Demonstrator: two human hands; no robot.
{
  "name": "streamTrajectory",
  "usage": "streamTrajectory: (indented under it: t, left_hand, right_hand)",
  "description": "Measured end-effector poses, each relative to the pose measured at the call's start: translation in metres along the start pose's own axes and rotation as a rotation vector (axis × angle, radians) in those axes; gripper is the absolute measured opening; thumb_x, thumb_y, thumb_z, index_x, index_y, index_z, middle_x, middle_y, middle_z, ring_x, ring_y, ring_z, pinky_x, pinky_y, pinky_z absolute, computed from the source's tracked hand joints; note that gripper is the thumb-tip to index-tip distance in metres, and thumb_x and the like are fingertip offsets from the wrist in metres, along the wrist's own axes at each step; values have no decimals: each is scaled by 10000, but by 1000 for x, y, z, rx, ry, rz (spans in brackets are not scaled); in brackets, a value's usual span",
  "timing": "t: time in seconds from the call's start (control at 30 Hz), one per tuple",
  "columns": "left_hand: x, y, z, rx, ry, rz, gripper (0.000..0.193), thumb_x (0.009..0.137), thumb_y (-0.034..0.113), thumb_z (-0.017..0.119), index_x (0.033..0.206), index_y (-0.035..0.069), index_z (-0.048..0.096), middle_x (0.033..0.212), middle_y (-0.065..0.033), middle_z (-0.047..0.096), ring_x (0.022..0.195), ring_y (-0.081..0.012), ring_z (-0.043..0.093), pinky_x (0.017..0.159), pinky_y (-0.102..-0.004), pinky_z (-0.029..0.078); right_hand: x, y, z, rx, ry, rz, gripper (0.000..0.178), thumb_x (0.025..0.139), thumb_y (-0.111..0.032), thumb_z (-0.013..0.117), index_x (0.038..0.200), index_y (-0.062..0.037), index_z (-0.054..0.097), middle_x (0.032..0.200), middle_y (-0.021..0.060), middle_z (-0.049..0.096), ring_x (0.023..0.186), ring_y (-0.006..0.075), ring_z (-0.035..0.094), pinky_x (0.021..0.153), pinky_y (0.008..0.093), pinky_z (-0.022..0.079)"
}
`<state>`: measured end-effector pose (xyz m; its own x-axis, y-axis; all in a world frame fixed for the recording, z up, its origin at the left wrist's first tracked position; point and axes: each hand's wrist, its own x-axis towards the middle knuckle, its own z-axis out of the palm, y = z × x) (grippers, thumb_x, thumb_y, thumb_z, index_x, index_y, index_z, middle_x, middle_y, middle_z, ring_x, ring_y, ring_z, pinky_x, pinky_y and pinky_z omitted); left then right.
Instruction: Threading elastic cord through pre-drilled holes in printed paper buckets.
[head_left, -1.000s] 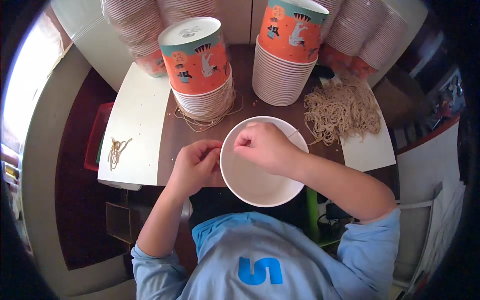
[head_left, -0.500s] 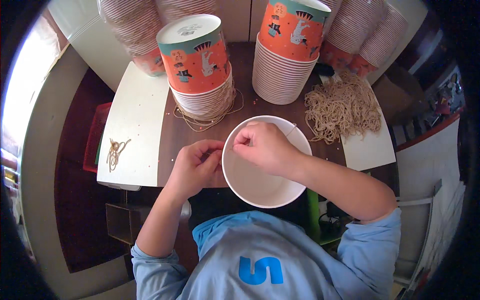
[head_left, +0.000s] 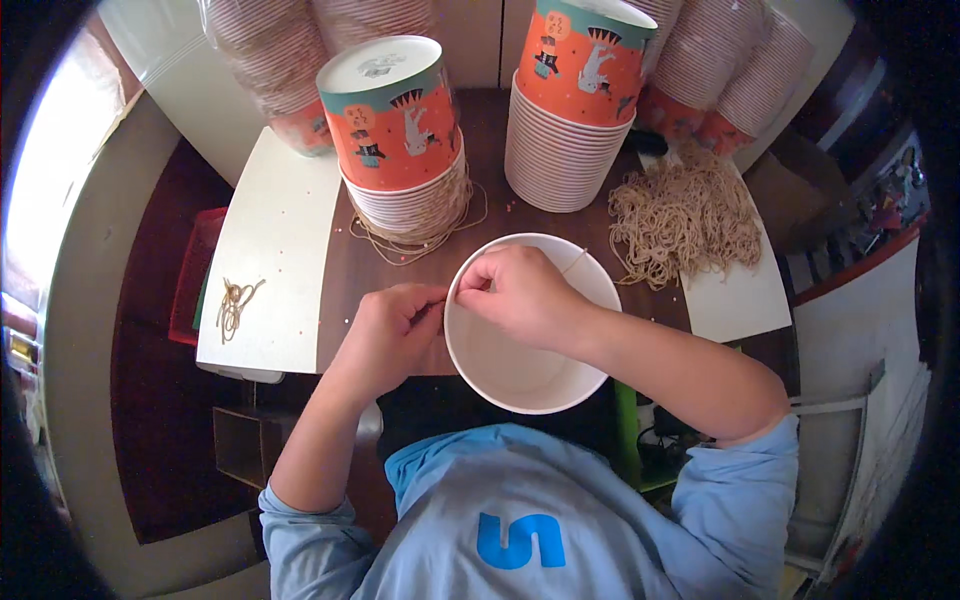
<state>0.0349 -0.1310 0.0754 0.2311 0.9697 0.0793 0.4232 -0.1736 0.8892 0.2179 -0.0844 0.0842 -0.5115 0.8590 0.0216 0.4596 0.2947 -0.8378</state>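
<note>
A white paper bucket (head_left: 535, 380) is tipped with its round mouth toward me at the table's front edge. My right hand (head_left: 520, 295) reaches inside it, thumb and forefinger pinched against the left wall by the rim. A thin tan cord seems to be in that pinch, its end hidden by the fingers. On the outside of the same wall, my left hand (head_left: 392, 335) is closed, fingertips touching the bucket; what they grip is hidden. A short piece of cord (head_left: 577, 262) shows at the bucket's right inner wall.
Behind stand two upturned stacks of orange-and-green printed buckets (head_left: 395, 125) (head_left: 570, 140), the left one ringed by loose cord. A tangled cord heap (head_left: 685, 215) lies right; a small cord bundle (head_left: 237, 308) lies left. Wrapped bucket stacks (head_left: 265, 60) line the back.
My right fingertips have shifted slightly left, closer to the bucket's wall. My left hand has barely moved and stays at the outside.
</note>
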Motion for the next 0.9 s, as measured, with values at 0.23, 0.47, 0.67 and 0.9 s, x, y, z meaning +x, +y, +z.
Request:
streamTrajectory:
  t: [0.23,0.47,0.67,0.9]
  left_hand:
    - [2,2,14,128,156,3,121,817,74,590,876,-27,621,756,-167,625,690,-231,637,633,-344,493]
    - [-6,-28,18,-1209,185,-430,103,889,133,481,860,64,553,846,-109,632,751,-232,635,694,-368,523]
    - [-57,-42,34,-1464,157,-207,127,891,160,448,855,74,534,1039,-136,614,987,-258,592,871,-401,465]
    - [-49,-13,47,-1328,72,-89,106,883,48,437,844,27,534,1093,-144,603,1011,-215,578,865,-345,464]
  right_hand:
    - [11,1,-10,-63,-78,-38,127,769,-116,643,841,-13,657,744,102,652,683,194,621,639,330,487]
    - [-12,-31,-92,-714,123,-164,195,759,-125,644,925,-34,598,809,135,624,740,301,616,670,377,495]
    - [-76,-64,-63,-581,154,-390,92,792,-120,613,845,-46,599,783,105,592,727,278,602,652,395,496]
    - [-86,12,72,-30,119,-200,106,750,-60,671,847,-32,639,820,103,638,717,266,622,641,345,505]
